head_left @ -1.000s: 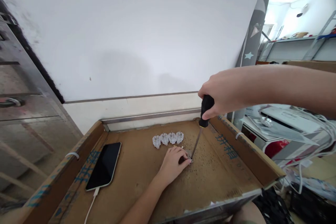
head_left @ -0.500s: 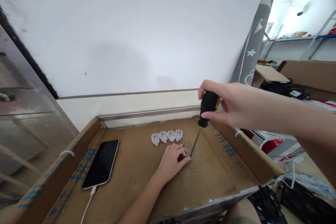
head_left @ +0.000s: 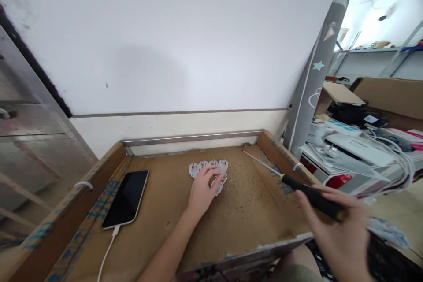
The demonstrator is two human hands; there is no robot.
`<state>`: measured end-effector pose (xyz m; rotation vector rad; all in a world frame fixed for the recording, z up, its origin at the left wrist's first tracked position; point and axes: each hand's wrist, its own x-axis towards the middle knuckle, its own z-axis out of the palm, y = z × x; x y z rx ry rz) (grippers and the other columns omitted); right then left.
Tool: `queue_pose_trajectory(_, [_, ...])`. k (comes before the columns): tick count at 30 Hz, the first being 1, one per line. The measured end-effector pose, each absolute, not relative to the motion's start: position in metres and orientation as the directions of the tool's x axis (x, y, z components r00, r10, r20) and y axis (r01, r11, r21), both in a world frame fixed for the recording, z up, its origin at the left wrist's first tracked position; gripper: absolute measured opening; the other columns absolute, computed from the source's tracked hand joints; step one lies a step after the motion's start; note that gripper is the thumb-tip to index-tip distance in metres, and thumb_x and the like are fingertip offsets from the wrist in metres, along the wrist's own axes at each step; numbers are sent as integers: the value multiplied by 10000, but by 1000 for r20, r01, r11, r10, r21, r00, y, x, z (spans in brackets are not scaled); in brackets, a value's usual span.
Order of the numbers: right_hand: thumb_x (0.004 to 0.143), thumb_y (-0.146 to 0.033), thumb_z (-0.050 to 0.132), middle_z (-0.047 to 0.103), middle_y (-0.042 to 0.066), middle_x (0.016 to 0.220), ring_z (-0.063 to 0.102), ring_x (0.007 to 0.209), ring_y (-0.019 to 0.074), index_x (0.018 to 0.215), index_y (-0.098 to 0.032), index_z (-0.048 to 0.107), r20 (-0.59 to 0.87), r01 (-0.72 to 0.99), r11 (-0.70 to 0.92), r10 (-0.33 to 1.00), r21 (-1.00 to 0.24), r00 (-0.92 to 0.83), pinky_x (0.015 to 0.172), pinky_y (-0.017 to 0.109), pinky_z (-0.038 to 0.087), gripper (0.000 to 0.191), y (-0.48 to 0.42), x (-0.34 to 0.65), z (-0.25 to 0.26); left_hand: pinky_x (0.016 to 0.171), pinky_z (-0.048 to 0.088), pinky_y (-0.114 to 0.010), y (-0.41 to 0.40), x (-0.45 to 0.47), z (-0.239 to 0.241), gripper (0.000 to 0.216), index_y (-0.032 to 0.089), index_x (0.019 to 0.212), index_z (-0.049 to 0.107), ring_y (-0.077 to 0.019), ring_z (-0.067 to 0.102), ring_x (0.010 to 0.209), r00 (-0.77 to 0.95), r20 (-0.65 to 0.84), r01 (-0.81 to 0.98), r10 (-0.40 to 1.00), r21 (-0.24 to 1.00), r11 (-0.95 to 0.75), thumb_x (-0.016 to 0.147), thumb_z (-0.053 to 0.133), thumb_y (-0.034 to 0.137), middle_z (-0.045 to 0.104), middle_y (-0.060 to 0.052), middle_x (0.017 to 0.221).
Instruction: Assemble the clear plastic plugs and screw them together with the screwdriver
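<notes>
White plugs [head_left: 209, 168] on cardboard worktop [head_left: 251, 211] touched by loosely curled left hand [head_left: 202, 190]; right hand [head_left: 340, 233] clamps screwdriver [head_left: 297, 188], tip raised off.

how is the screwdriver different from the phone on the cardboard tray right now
The screwdriver is thin, with a black handle and metal shaft; the phone is a flat dark slab. The screwdriver is held in the right hand, slanting over the tray's right wall; the phone lies flat at the left, untouched, with a white cable plugged in.
</notes>
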<state>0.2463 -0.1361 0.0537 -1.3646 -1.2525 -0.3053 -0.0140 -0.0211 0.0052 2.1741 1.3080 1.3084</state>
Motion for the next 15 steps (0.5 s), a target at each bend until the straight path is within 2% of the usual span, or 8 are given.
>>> queue_pose_trajectory(2, [733,-359,634,538,79,989,557,935,195,877,-211,404,694,758,230,618,-610,371,853,382,437,309,-126,237,24,914,437,-375,-18,-20,5,136,210,853,617,-196,556,1022,75,567,552,820,661,-508,878,522,305,597,-53,1081])
queue_pose_trajectory(5, [779,-339,556,537,93,954,534,946,230,842,-200,465,565,734,178,761,-655,319,872,455,419,178,-117,229,3,933,429,-384,-14,-26,2,148,210,840,610,-195,551,1039,20,581,558,814,669,-491,880,516,318,596,-54,1076])
queue_pose_trajectory(7, [786,-338,537,547,105,996,509,999,260,876,-196,536,498,719,173,825,-673,267,919,522,368,168,-111,221,5,930,433,-384,-15,-25,0,152,211,850,606,-194,552,1039,39,590,579,806,645,-499,886,507,321,595,-54,1081])
queue_pose_trajectory(9, [800,-358,525,529,109,1097,475,1087,261,985,-205,565,441,676,196,872,-710,211,974,530,332,244,-99,206,14,921,441,-374,-18,-22,-1,150,214,876,603,-190,555,1035,105,605,600,790,595,-535,895,493,314,593,-53,1084])
queue_pose_trajectory(11, [824,-397,504,515,104,1144,493,1086,209,1140,-209,518,384,592,240,915,-769,128,967,446,394,368,-78,184,21,916,447,-360,-22,-19,0,150,217,892,602,-187,556,1035,211,612,606,762,529,-594,904,478,302,596,-51,1081])
queue_pose_trajectory(12, [838,-418,485,519,108,1145,525,1035,183,1193,-197,481,348,541,248,933,-804,89,908,400,448,418,-65,172,23,915,448,-353,-24,-18,0,151,218,894,602,-186,556,1038,263,612,605,746,498,-622,908,471,292,599,-51,1081])
queue_pose_trajectory(13, [853,-425,467,536,108,1120,560,946,155,1198,-179,474,306,487,245,951,-838,47,815,348,496,424,-51,161,23,914,450,-346,-25,-17,1,150,218,896,601,-185,555,1041,305,610,602,732,472,-644,910,464,278,601,-51,1084])
queue_pose_trajectory(15, [859,-388,499,593,54,913,579,762,94,1087,-122,534,220,392,232,973,-890,-75,707,271,515,352,-23,144,19,906,455,-330,-27,-16,2,146,219,897,600,-180,558,1036,352,601,600,718,444,-666,910,458,248,603,-47,1091])
